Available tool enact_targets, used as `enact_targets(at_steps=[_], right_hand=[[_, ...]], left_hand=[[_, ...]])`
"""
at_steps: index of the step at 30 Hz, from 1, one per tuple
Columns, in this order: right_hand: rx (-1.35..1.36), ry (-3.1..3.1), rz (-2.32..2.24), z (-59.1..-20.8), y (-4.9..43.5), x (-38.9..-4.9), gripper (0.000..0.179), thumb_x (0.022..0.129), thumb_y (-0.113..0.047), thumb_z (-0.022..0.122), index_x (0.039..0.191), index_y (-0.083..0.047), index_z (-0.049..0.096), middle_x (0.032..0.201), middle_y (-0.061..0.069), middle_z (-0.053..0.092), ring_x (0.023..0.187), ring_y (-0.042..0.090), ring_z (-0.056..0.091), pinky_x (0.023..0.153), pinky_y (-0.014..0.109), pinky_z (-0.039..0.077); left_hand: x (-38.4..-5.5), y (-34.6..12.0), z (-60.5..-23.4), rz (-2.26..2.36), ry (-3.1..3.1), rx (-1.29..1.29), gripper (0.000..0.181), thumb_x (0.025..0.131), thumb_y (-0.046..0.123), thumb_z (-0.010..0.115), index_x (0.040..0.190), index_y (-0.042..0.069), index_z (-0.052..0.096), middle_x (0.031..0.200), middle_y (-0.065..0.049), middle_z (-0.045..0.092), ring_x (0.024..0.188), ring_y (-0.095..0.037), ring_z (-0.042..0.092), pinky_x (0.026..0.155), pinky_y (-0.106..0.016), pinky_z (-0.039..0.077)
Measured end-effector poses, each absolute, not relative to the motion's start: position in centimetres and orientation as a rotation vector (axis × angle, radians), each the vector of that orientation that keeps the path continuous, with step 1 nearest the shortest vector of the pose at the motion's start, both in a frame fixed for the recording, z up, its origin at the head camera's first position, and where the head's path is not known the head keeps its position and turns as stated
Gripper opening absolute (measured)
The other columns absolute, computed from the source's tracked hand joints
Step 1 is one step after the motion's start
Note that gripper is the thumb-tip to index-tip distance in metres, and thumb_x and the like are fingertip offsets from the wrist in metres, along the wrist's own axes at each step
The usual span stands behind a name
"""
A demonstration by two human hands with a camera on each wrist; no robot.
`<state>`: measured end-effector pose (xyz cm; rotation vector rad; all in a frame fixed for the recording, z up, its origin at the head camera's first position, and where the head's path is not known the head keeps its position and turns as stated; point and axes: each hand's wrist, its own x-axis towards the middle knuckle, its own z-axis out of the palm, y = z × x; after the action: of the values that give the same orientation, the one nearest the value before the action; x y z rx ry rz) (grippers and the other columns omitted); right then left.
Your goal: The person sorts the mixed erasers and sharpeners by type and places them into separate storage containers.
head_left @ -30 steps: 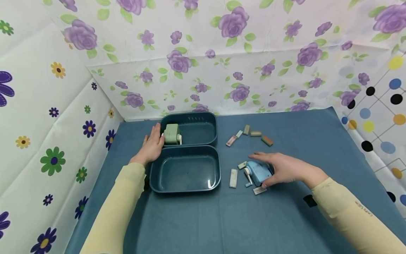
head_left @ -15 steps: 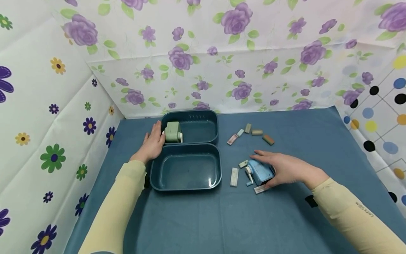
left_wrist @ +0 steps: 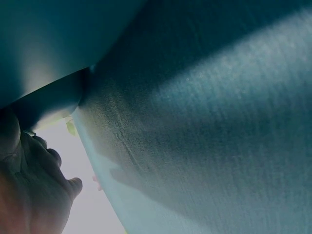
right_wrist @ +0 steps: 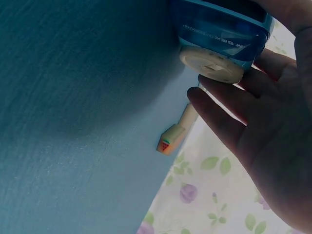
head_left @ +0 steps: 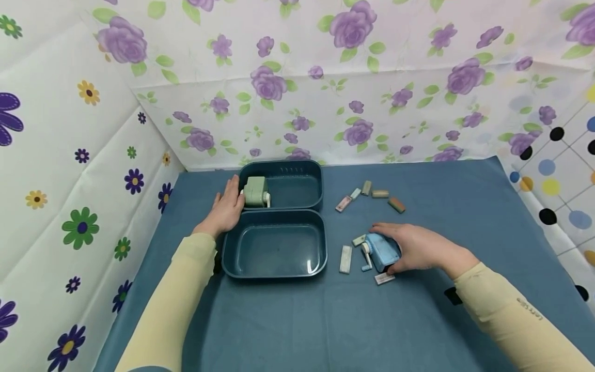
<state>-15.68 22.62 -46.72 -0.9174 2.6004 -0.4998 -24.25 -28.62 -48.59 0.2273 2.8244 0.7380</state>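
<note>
My left hand point(head_left: 226, 207) lies with straight fingers along the left side of the far dark teal tray point(head_left: 297, 206). In that tray sits a green hand-crank pencil sharpener point(head_left: 255, 191), right by my fingertips. My right hand point(head_left: 420, 248) grips a blue crank pencil sharpener point(head_left: 383, 252), thumb on the near side and fingers on the far side. Its crank points left in the head view. In the right wrist view, the blue sharpener point(right_wrist: 222, 31) shows printed lettering and a round cream part, with the thumb above and fingers behind.
A second teal tray point(head_left: 274, 276) stands in front of the first. Around the blue sharpener lie a white eraser point(head_left: 345, 259), a small block point(head_left: 359, 240) and a labelled eraser point(head_left: 384, 278). Farther back are several more, including a red-green one point(head_left: 397, 204). Patterned sheets enclose the table.
My right fingers and thumb have drawn in a little closer round the blue sharpener. The left hand stays at the tray. The head view has shifted slightly.
</note>
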Motion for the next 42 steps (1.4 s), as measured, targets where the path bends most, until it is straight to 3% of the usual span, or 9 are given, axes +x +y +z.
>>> enact_targets(at_steps=[5,21,42], right_hand=[[-0.906,2.618,-0.534,-47.0,22.7,-15.5,0.098,0.079,-0.033,0.098,0.161,-0.013,0.05,0.162,0.014,0.05,0.136,0.037,0.059,0.097,0.053,0.056],[-0.854,2.613,-0.579,-47.1,23.1,-15.1,0.1,0.08,-0.037,0.098,0.164,-0.017,0.048,0.165,0.015,0.047,0.136,0.042,0.058,0.096,0.058,0.055],[-0.821,2.623,-0.596,-47.8,23.0,-15.2,0.1,0.078,-0.034,0.099,0.163,-0.02,0.048,0.164,0.013,0.048,0.135,0.039,0.059,0.096,0.055,0.055]], left_hand=[[-24.4,-28.6,-48.7,0.732,2.826,0.226,0.067,0.119,0.038,0.018,0.17,0.007,-0.014,0.178,-0.01,-0.016,0.164,-0.032,-0.013,0.128,-0.063,-0.007],[-24.5,-28.6,-48.5,0.741,2.814,0.232,0.067,0.119,0.04,0.017,0.17,0.009,-0.015,0.178,-0.009,-0.017,0.164,-0.03,-0.015,0.128,-0.061,-0.009],[-24.4,-28.8,-48.7,0.738,2.816,0.21,0.067,0.12,0.039,0.019,0.17,0.011,-0.016,0.178,-0.008,-0.016,0.164,-0.028,-0.015,0.129,-0.061,-0.008]])
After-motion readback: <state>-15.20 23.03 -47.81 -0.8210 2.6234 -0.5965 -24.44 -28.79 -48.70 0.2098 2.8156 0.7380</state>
